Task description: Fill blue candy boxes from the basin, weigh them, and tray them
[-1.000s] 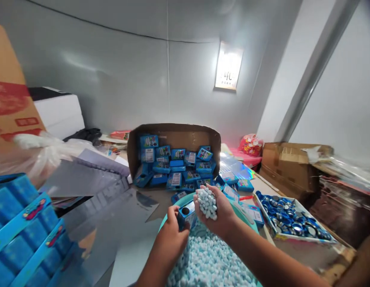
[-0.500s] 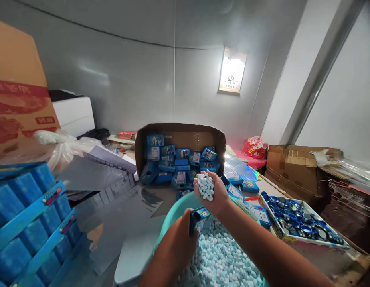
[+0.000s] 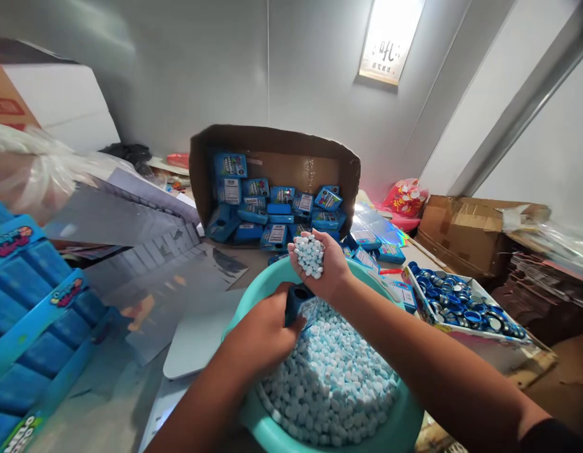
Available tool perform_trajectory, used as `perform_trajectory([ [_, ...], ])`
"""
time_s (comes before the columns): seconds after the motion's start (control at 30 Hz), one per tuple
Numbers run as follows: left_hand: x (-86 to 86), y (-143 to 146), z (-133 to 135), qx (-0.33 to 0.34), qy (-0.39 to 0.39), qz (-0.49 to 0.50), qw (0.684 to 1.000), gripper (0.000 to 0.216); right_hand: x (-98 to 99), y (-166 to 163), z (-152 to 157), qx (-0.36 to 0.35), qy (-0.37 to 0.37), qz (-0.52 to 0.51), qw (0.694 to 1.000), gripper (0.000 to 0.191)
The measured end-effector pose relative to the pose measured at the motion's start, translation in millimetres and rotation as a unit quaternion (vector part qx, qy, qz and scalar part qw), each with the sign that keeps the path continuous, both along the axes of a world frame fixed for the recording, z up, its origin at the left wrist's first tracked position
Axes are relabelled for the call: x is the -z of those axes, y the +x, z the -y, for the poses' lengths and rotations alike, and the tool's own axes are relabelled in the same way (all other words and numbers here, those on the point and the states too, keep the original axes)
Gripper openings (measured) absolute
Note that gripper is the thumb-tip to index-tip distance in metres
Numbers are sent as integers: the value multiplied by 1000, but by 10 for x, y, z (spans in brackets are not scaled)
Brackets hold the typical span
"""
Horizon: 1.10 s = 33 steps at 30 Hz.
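Observation:
My left hand [image 3: 267, 324] is wrapped round a small blue box [image 3: 297, 307] with a dark round opening in its upper end. It holds the box over the teal basin [image 3: 251, 292]. Just beyond it, near the basin's far rim, my right hand [image 3: 336, 264] is cupped palm up, full of small pale blue and white candies [image 3: 310, 255]. The hand and the box are close together; whether they touch I cannot tell. Many loose candies [image 3: 333, 384] of the same kind lie in the basin below both hands.
Behind the basin, a cardboard box [image 3: 277, 137] on its side holds several blue boxes [image 3: 232, 165]. More lie at its right. A tray of blue and silver caps [image 3: 461, 305] stands right. Stacked blue display packs [image 3: 31, 302] are at left, and a pale flat lid [image 3: 192, 340] beside the basin.
The view has tilted down, showing more of the basin. The box in my left hand has turned, so its round opening faces me more. My right hand still cups the candies.

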<state>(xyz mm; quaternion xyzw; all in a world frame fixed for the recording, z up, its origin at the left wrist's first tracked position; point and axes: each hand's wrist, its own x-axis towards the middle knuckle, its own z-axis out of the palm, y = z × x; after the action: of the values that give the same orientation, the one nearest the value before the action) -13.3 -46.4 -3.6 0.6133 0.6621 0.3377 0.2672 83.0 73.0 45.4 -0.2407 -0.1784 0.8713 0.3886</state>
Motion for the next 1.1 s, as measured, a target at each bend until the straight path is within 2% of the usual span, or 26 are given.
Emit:
perform_trajectory([
  [0.33, -73, 8, 34, -20, 17, 19, 999, 51, -77, 28, 76, 16, 10, -4, 1000, 21],
  [0.6, -107, -3, 41, 19, -4, -9, 1000, 48, -63, 39, 87, 12, 17, -8, 1000, 20],
  [0.9, -89, 2, 57, 16, -25, -35, 999, 37, -72, 30, 94, 19, 19, -2, 1000, 19],
  [1.1, -97, 7, 57, 17, -17, -32, 999, 38, -71, 28, 101, 20, 21, 5, 1000, 20],
])
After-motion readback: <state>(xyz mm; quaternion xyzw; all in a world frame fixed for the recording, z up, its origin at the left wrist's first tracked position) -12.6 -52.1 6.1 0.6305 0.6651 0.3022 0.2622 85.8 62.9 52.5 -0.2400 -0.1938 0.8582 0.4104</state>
